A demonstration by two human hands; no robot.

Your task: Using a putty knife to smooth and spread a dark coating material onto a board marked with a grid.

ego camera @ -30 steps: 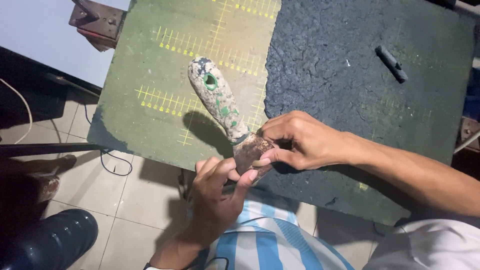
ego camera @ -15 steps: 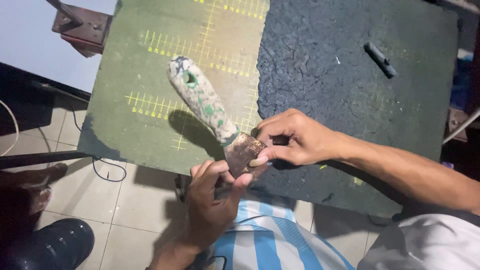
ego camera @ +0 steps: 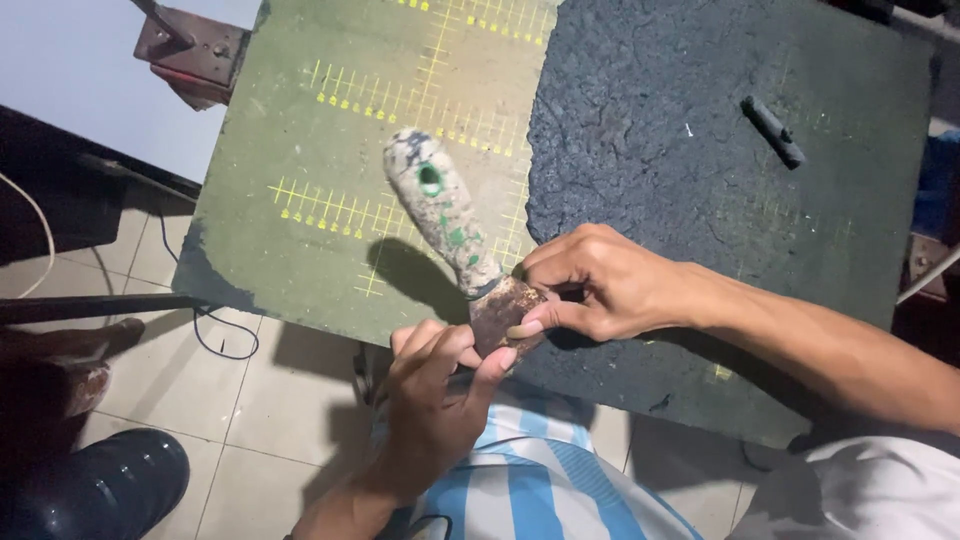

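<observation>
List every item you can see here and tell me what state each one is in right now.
Putty knife: held by its rusty blade, paint-spattered handle pointing away over the mat.
Left hand: fingers gripping the blade from below.
Right hand: pinching the blade from the side.
Green cutting mat: lying flat, worn.
Dark sheet: flat, rough, overlapping the mat.
Small dark stick: lying loose, untouched.

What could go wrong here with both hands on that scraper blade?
1. Both the left hand and the right hand pinch the rusty blade of the scraper; bare fingertips on its edge could get cut.
2. The paint-spattered handle sticks up unsupported, so the tool may twist in the grip.
3. The work sits at the near edge of the green cutting mat, above the lap; a slip could drop the scraper onto the person.
</observation>
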